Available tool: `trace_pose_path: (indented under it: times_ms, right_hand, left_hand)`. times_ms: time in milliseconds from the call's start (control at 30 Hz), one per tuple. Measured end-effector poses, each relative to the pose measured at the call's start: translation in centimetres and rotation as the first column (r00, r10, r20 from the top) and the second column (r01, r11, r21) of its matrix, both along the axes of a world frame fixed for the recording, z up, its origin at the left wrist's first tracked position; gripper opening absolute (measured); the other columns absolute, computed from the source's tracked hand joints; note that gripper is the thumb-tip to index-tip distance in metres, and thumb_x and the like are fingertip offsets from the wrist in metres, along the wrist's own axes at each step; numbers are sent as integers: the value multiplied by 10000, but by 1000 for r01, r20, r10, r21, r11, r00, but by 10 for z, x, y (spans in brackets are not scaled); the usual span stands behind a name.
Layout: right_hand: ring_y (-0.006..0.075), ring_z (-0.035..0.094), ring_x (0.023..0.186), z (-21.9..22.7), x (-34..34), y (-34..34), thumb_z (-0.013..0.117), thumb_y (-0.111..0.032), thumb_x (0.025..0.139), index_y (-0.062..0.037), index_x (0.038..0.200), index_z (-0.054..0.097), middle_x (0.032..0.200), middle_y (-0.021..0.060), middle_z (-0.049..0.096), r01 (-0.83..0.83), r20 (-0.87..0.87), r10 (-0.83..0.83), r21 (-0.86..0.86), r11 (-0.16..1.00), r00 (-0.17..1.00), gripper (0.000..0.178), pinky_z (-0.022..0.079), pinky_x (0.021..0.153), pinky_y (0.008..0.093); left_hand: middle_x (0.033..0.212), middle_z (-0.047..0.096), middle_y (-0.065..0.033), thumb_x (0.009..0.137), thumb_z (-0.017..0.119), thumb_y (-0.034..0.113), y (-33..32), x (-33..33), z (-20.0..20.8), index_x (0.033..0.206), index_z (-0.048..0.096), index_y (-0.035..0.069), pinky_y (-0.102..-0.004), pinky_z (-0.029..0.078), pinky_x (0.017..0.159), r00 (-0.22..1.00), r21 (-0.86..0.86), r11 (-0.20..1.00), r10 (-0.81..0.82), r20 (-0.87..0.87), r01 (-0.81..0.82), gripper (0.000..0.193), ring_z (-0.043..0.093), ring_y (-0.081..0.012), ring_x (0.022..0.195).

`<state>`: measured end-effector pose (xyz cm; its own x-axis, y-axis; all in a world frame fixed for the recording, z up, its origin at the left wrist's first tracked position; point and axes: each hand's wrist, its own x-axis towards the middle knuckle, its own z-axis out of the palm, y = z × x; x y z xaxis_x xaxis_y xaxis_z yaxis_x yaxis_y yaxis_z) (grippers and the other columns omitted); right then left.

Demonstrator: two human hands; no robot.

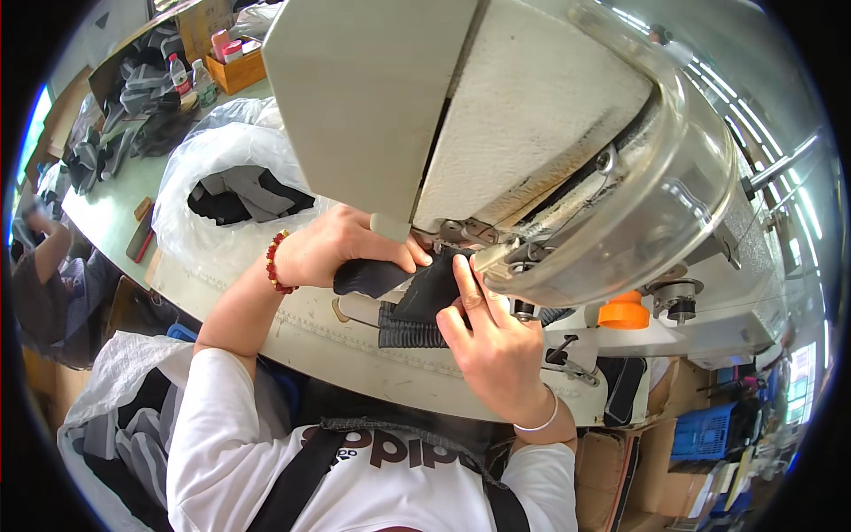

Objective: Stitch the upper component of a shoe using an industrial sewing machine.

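Note:
A black fabric piece (433, 288) lies under the needle area of a large pale sewing machine (372, 97). My left hand (332, 246), with a red bead bracelet at its wrist, pinches the fabric's left side, where a dark flap curls up. From the right, my right hand (492, 341) rests on the same piece, index and middle fingers stretched out flat beside the needle area. Its thumb is bent at the fabric's edge. A ribbed black band (409, 330) shows below the fabric. The machine head hides the needle and the far fingertips.
Left of the machine, a clear plastic bag (191, 164) holds grey and black cloth. Beyond it stand bottles (180, 75) and an orange box (241, 69). An orange knob (624, 310) juts out at right. A white sack (133, 372) of cloth stands beside my left arm.

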<state>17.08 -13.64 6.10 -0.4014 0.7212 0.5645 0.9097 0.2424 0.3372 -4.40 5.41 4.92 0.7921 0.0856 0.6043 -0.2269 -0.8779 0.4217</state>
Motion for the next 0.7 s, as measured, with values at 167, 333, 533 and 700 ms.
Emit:
trace_pose_path:
  times_ms: [167,333,533,700]
  right_hand:
    - [212,719,1208,1,-3,2,737,-81,842,-115,768,557,1320,119,745,-4,-11,5,12,1000,1000,198,525,709,325]
    - [208,731,1192,1,1,5,732,-78,840,-110,772,550,1345,116,734,-29,-24,30,19,999,999,197,523,645,290]
    - [184,707,951,-2,17,9,718,-106,806,-141,883,607,1174,67,683,-29,40,30,-12,999,999,140,535,703,351]
    - [237,612,716,-9,25,11,702,-129,793,-182,1048,697,780,47,619,-66,37,65,11,998,997,261,496,659,434]
  left_hand:
    - [1142,780,-157,767,853,289,-5,-3,16,1012,753,17,-450,568,963,1000,-53,999,-11,14,12,379,738,-366,1086]
    - [1143,780,-144,761,855,284,-9,-2,21,1009,754,23,-443,567,967,1000,-69,998,2,10,-1,374,734,-360,1087]
    - [1103,786,-126,782,791,160,-13,0,20,992,761,28,-440,578,936,997,60,996,70,43,-72,250,748,-336,1067]
    - [1073,793,-114,782,755,83,-19,3,20,975,773,36,-425,591,903,989,124,984,119,89,-130,199,761,-315,1041]
